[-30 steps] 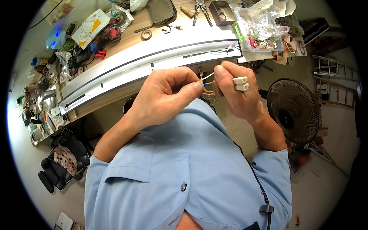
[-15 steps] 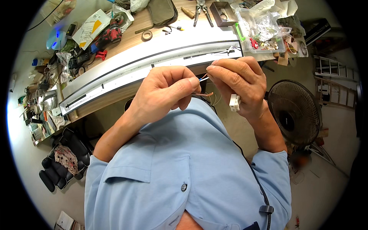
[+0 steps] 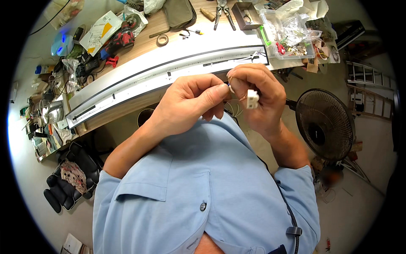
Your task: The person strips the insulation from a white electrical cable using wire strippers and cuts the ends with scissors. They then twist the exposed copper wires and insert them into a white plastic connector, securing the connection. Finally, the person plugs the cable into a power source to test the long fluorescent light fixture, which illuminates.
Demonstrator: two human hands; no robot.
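Note:
Above my shirt front, my two hands meet nearly fingertip to fingertip. My left hand (image 3: 192, 101) is closed in a pinch, thumb against forefinger, on thin electrical wires. A short bit of blue-sheathed wire (image 3: 229, 86) shows between the hands. My right hand (image 3: 266, 91) has its thumb and forefinger pinched at the wire's end, which those fingers mostly hide. A small white terminal block (image 3: 252, 99) is tucked in the right hand's curled fingers. A bare copper strand (image 3: 243, 98) shows beside the block.
Beyond my hands, a long white light panel with a black frame (image 3: 169, 69) lies on the workbench. A tape roll (image 3: 162, 40), pliers (image 3: 223, 15) and a clear parts bin (image 3: 292, 38) sit farther back. At right stands a black fan (image 3: 325, 123); at left, a black chair (image 3: 72, 175).
My right hand has moved left and up slightly, with the terminal block, closing in on my left hand. My left hand has shifted a little right. Less wire shows between them.

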